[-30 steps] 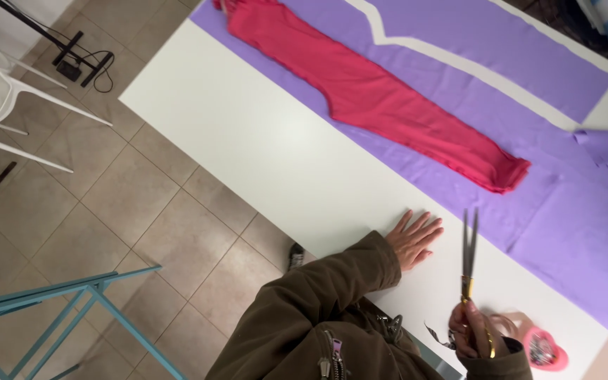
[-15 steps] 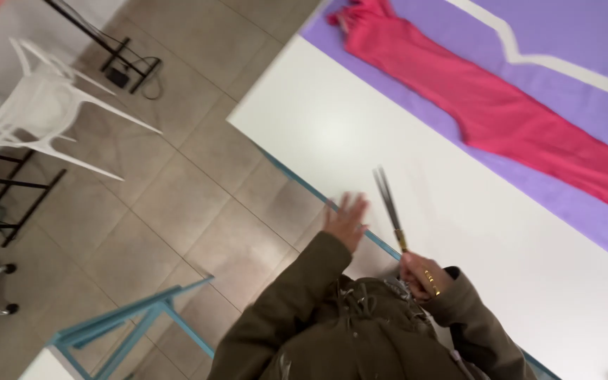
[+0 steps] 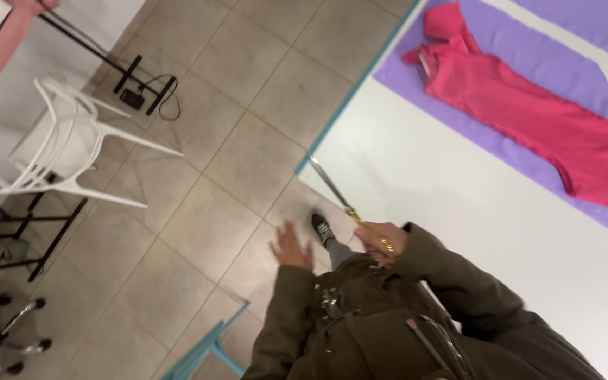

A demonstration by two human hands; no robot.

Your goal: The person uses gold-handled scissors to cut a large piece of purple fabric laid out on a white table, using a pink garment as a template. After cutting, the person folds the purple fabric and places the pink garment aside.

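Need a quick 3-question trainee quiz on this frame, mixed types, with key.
1. True or false: the right hand holds the scissors.
2. What does the left hand hold? A) the pink garment B) nothing, it is spread open above the tiled floor C) the white chair
3. Fill in: the pink garment lies flat on ______ fabric on the white table.

Key: 1 true; 2 B; 3 purple.
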